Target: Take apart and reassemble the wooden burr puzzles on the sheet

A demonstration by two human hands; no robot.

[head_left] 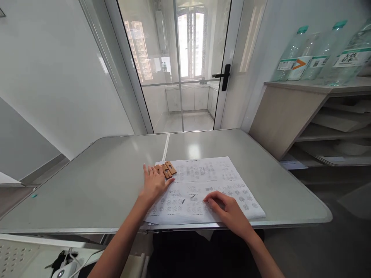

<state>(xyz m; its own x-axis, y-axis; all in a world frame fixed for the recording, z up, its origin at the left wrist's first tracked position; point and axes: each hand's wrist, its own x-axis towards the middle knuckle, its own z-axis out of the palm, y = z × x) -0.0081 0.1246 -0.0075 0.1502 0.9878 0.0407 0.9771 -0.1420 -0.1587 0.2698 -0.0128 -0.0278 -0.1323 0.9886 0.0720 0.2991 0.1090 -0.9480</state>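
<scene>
A printed instruction sheet [208, 181] lies on the grey folding table [101, 181]. Small brown wooden pieces [167, 169] sit at the sheet's upper left corner. My left hand [154, 182] rests flat on the sheet, fingers stretched out, fingertips touching the wooden pieces. My right hand [228, 210] lies on the lower middle of the sheet with fingers curled loosely; whether it holds anything I cannot make out. Two tiny dark bits [188, 199] lie on the paper between my hands.
A glass door with a black handle [224, 76] stands behind the table. A wooden shelf unit [313, 116] at the right carries several plastic water bottles [327, 54]. A white perforated panel and cables [62, 264] lie below the table's left front edge.
</scene>
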